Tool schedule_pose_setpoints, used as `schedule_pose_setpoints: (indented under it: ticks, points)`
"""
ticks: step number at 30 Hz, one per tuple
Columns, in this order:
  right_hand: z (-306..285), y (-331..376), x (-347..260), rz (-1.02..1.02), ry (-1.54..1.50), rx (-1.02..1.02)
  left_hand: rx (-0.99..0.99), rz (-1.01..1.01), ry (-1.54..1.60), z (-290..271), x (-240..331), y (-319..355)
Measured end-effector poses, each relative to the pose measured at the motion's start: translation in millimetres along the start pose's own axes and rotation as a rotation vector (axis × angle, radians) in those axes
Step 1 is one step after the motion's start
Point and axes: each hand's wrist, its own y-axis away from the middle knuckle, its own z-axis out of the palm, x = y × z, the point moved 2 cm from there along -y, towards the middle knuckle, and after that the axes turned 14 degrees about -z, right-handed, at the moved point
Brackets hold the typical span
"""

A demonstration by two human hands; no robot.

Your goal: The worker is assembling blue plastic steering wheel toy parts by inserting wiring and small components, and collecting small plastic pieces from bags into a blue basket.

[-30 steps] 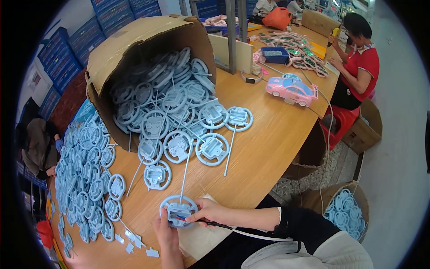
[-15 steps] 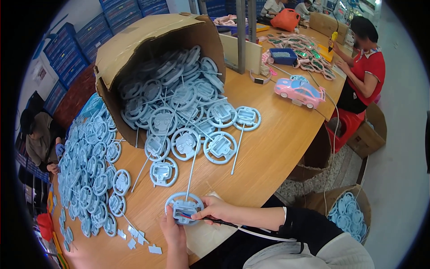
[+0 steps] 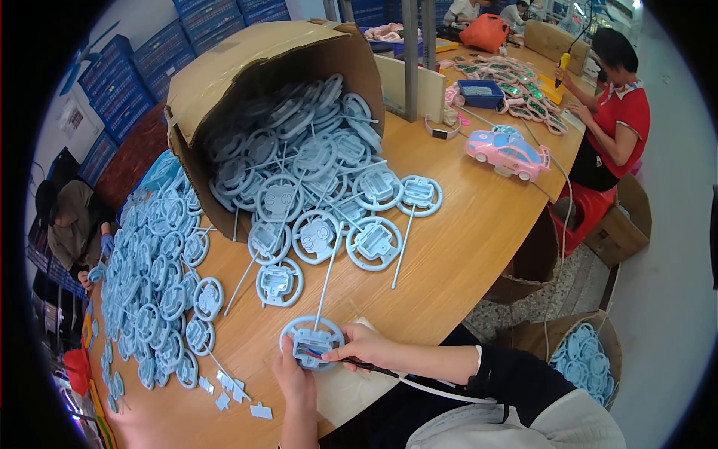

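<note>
Your left hand (image 3: 298, 380) is closed on the rim of a light-blue wheel (image 3: 310, 340) by the counter's (image 3: 441, 288) near edge, beside a pale sheet (image 3: 350, 394); your right hand (image 3: 368, 346) grips a dark corded tool (image 3: 380, 370) at its recessed middle.

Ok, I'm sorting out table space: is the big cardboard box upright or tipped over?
Tipped over: the cardboard box has its mouth facing sideways, with light-blue wheel-shaped parts spilled out onto the table.
</note>
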Motion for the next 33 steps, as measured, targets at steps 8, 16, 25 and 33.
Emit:
schedule_pose_setpoints:
  ticks: [8,16,25,33]
  points:
    - [-1,-5,2,0.013,0.029,-0.033,0.032,0.014,-0.004,-2,-1,1]
    - [13,-2,-7,0.048,0.171,-0.033,0.197,-0.052,0.093,-31,8,0]
    - [-11,0,-6,0.188,0.013,-0.166,0.469,0.443,0.196,-138,161,11]
    - [-2,3,-5,0.137,0.069,-0.085,0.266,0.665,0.45,-237,346,-95]
